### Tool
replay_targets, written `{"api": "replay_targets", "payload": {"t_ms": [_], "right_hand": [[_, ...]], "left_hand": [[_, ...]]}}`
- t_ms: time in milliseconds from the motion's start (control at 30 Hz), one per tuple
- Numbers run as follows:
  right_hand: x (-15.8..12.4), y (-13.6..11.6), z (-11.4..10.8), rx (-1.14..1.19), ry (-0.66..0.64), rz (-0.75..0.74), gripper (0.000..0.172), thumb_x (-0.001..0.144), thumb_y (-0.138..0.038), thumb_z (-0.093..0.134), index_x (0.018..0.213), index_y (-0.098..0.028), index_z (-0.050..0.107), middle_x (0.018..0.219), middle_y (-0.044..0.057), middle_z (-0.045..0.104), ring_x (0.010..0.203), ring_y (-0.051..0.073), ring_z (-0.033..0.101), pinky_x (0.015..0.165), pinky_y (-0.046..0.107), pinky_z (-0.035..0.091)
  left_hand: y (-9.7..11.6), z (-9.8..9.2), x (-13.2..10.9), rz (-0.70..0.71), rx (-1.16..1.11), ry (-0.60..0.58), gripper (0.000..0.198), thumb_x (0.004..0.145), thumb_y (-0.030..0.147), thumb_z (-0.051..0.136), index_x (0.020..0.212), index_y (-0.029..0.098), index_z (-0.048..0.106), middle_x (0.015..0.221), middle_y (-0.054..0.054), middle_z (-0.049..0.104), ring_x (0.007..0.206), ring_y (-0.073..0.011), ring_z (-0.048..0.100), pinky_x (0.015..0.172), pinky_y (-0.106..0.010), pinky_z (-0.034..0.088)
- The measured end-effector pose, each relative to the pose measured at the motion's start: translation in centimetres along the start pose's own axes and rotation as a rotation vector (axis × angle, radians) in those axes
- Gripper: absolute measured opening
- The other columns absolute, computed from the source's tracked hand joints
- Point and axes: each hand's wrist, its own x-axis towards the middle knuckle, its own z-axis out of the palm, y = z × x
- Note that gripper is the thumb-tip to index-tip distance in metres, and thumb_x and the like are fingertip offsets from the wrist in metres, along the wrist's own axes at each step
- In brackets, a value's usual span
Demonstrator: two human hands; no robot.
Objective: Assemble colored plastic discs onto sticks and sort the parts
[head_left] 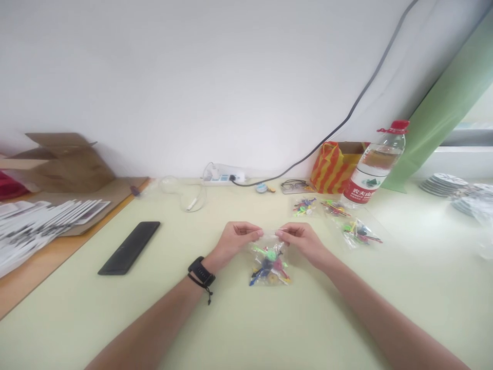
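A small clear plastic bag (269, 264) with colourful plastic pieces inside is held in front of me, over the pale green table (231, 324). At its top left corner, my left hand (239, 239) pinches the edge between thumb and fingers. My right hand (302, 241) grips the top right corner the same way. The bag's top edge runs between both hands, and the pieces lie towards its lower part. Beyond my right hand are similar bags: one bag (304, 206), a second bag (335, 208) and a third bag (360, 232).
A black flat case (129, 248) lies at left, near stacked white cards (50, 221) and a cardboard box (73, 164). A power strip (223, 176) sits against the wall. At right stand a water bottle (373, 167), a striped bag (333, 169) and stacked discs (442, 185).
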Motion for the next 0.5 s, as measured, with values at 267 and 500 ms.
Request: {"api": "replay_targets", "payload": {"t_ms": [267,500], "right_hand": [[0.08,-0.16,-0.66,0.007,0.034,0.033,0.035,0.075,-0.052,0.081,0.083,-0.018,0.081,0.067,0.001,0.066,0.062,0.014,0.050,0.061,0.030,0.044],[0.19,0.13,-0.74,0.025,0.058,0.012,0.035,0.076,-0.052,0.081,0.088,-0.018,0.081,0.067,0.001,0.065,0.062,0.014,0.051,0.060,0.029,0.043]], "left_hand": [[-0.10,-0.48,0.30,-0.008,-0.020,0.065,0.029,0.073,0.042,0.088,0.085,0.016,0.082,0.082,-0.008,0.078,0.076,-0.0183,0.069,0.072,-0.028,0.053],[0.16,0.01,0.05,-0.007,-0.044,-0.025,0.032,0.075,0.041,0.087,0.093,0.015,0.081,0.087,-0.009,0.078,0.075,-0.0178,0.068,0.072,-0.028,0.054]]}}
